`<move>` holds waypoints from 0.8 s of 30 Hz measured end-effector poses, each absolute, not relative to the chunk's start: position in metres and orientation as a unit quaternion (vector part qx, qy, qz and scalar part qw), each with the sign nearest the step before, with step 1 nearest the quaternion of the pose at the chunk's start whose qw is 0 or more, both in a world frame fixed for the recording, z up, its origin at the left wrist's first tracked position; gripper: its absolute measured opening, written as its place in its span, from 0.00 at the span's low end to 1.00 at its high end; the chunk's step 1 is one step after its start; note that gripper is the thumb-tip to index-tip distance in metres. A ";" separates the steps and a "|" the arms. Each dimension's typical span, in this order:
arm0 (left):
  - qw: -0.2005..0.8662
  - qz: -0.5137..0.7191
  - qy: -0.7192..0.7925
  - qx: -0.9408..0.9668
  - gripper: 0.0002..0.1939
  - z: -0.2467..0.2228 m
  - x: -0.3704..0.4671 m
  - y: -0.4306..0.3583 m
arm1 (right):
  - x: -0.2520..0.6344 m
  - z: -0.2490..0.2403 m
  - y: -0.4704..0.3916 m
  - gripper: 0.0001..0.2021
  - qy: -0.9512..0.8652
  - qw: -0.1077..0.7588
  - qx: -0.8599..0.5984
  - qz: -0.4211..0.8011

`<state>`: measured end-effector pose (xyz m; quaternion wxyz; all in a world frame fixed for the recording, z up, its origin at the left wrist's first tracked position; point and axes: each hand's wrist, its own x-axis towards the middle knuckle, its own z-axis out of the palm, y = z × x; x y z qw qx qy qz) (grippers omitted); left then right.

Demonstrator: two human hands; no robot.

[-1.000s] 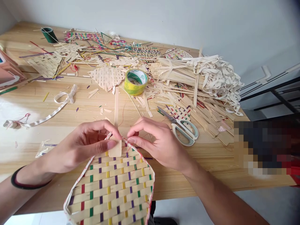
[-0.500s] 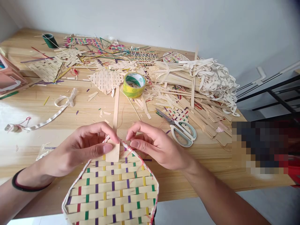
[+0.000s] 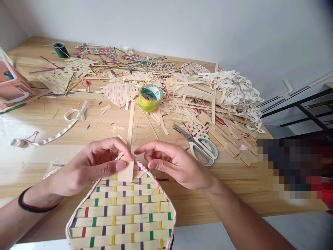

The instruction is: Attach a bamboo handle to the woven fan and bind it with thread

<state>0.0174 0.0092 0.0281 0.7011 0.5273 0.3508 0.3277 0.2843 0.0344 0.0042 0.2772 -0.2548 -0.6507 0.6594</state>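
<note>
A woven bamboo fan (image 3: pixel 130 218) with purple, green, yellow and red strips lies in front of me, its edge bound in white tape with red stitching. My left hand (image 3: pixel 101 166) pinches the fan's top corner, thumb pressed on the wide end of a flat wooden handle (image 3: pixel 131 126). That handle runs away from me over the table. Just right of the corner, my right hand (image 3: pixel 169 161) hovers by the white bound edge (image 3: pixel 142 166). Its index finger is stretched out, apart from the thumb, and the other fingers curl below. Red thread (image 3: pixel 156 189) trails over the weave.
Scissors (image 3: pixel 199 144) lie right of the hands. A yellow tape roll (image 3: pixel 150 98) stands ahead. Behind it spread woven pieces (image 3: pixel 119 93), loose strips and a white ribbon bundle (image 3: pixel 241 95). White tape (image 3: pixel 58 135) lies left, beside a pink box (image 3: pixel 17 85).
My right index finger has straightened and moved left towards the handle, opening away from the thumb at the edge. My left hand keeps its pinch. The view has shifted slightly.
</note>
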 end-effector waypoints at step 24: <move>0.693 0.292 0.340 0.566 0.06 0.016 0.003 0.007 | 0.284 0.004 0.036 0.09 -0.606 0.275 -0.224 0.712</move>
